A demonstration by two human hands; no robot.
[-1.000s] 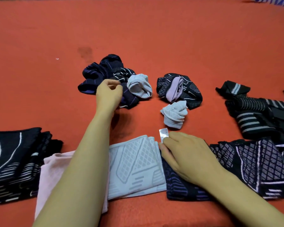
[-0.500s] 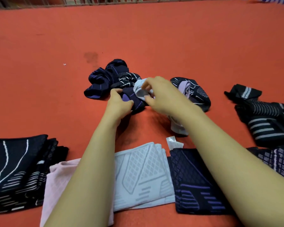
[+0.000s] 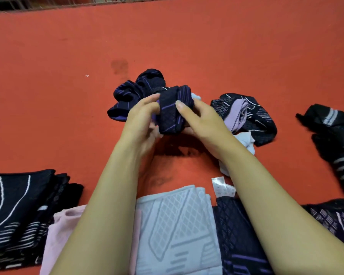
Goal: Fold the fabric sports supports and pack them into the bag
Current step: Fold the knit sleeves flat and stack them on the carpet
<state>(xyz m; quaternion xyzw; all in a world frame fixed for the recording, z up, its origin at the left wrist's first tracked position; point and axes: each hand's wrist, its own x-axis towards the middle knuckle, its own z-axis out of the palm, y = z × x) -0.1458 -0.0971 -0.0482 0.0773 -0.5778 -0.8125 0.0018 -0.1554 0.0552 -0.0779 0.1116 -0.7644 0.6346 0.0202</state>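
Folded stack (image 3: 179, 231) sits bottom centre. Mid-frame, our left hand (image 3: 141, 120) and right hand (image 3: 203, 120) both curl round the navy support (image 3: 172, 110), lifted off the pile (image 3: 139, 92). We'd shake it flat, align edges, then fold. Bag not visible, probably offscreen.

matt knit supports (image 3: 173, 110) — textured weave, felt-like matt orange surface (image 3: 207, 46)

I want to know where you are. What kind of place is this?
Probably a packing or sorting workspace: a wide orange-red surface, flat folded stacks near the person, crumpled supports waiting, and wire mesh along the far edge.
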